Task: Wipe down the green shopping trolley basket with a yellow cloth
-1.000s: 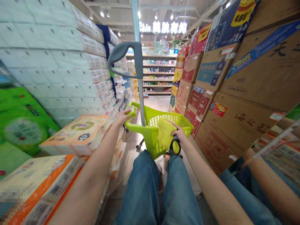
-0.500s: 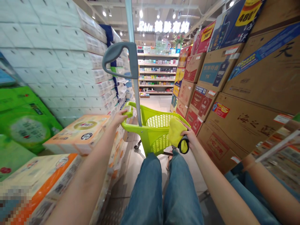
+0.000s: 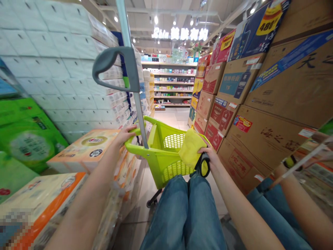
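Since the frame half a second earlier, the green shopping cart [image 3: 155, 166] has shifted leftward in the head view, and its grey pole [image 3: 142, 121] leans farther left. Head view: the cart stands directly before the person's knees [image 3: 178, 198], angled in the aisle, with a caster [image 3: 149, 204] visible beneath its left side. Left hand [image 3: 126, 134]: fingers curled over the cart's near left rim, grasping it. Right hand [image 3: 212, 156]: clenched on a yellow cloth [image 3: 191, 149] with a black band [image 3: 202, 160]; the cloth hangs over the near right part of the basket, and whether the fingers also grasp the rim beneath cannot be told. A grey looped handle [image 3: 134, 71] is fixed to the pole above the left hand. Left of the aisle: stacked white packs [image 3: 57, 69] and, near the left forearm, an orange-and-white pack [image 3: 78, 152]. Right: stacked cardboard cartons [image 3: 270, 135]. Beyond the cart: stocked shelves [image 3: 174, 74] beneath an illuminated sign [image 3: 179, 33].
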Available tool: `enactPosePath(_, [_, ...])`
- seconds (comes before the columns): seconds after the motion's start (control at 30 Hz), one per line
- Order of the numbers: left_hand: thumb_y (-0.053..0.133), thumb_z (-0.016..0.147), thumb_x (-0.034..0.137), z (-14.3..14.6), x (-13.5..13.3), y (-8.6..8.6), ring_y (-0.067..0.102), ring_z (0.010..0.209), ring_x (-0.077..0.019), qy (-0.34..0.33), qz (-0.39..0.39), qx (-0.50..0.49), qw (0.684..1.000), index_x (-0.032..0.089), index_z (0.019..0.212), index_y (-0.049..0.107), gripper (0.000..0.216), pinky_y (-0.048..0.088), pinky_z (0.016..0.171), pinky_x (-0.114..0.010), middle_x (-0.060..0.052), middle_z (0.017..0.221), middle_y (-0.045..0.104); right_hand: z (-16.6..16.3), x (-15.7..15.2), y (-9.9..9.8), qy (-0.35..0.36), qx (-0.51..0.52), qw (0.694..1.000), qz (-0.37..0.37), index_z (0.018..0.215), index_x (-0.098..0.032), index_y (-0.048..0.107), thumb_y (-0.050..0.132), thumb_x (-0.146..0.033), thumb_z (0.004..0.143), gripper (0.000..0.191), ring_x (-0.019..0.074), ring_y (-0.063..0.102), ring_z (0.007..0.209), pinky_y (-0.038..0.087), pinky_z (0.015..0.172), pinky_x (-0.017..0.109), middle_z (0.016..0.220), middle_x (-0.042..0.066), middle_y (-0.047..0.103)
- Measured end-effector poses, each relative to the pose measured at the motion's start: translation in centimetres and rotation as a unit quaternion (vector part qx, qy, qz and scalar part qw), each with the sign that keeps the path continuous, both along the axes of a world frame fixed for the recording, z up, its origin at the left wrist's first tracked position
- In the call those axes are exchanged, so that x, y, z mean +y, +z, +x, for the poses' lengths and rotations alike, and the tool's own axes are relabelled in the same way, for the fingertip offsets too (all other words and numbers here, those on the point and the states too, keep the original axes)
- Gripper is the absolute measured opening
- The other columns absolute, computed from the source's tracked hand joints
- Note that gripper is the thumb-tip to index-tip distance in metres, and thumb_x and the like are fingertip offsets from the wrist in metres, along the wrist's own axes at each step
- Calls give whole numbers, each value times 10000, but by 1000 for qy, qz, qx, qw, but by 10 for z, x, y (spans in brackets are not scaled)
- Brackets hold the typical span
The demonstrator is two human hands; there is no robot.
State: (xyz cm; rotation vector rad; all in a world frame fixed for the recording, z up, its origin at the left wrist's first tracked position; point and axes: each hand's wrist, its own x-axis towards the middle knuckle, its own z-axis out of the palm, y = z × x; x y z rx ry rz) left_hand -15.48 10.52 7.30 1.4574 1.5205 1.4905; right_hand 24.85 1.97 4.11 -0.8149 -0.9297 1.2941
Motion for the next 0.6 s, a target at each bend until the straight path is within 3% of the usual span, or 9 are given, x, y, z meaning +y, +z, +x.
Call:
enactPosePath(0.2, [825, 520, 288, -4, -14, -7, 682, 859, -240, -20, -27, 10, 999, 200, 1045, 742, 538, 563, 755, -349, -35, 1005, 759, -13, -5, 5, 32, -1, 999, -9, 1124, -279, 666, 606, -86, 459, 695, 234, 705, 930, 585, 761, 342, 976, -32, 761])
enactPosePath(0.4, [724, 658, 275, 16, -20, -7, 654, 1005, -277, 11, 12, 41, 999, 183, 1116, 702, 467, 520, 904, -419, -75, 1095, 725, -23, -9, 10, 50, 41, 997, -45, 1098, -269, 675, 605, -72, 441, 690, 247, 707, 930, 585, 771, 362, 952, -31, 762])
enactPosePath(0.5, [613, 806, 347, 29, -45, -5, 550, 1195, -266, 102, 102, 54, 988, 207, 1293, 574, 508, 446, 1016, -415, -95, 1280, 620, -25, -15, 16, 59, 38, 997, -35, 1110, -269, 675, 604, -77, 453, 688, 246, 700, 951, 579, 790, 367, 984, -24, 758])
enactPosePath(0.57, [568, 858, 406, 43, -74, -3, 575, 1127, -244, 174, 217, 86, 957, 224, 1311, 549, 488, 447, 1009, -398, -88, 1200, 634, -29, -22, 21, 52, 29, 998, -11, 1126, -272, 673, 604, -81, 464, 693, 242, 688, 983, 572, 815, 363, 1015, -21, 754])
enactPosePath(0.6, [558, 865, 436, 53, -90, -2, 611, 1029, -231, 151, 238, 104, 954, 228, 1261, 584, 449, 477, 958, -382, -73, 1092, 661, -33, -26, 24, 45, 25, 999, 5, 1136, -273, 673, 607, -81, 468, 698, 240, 680, 1004, 566, 830, 358, 1030, -20, 750])
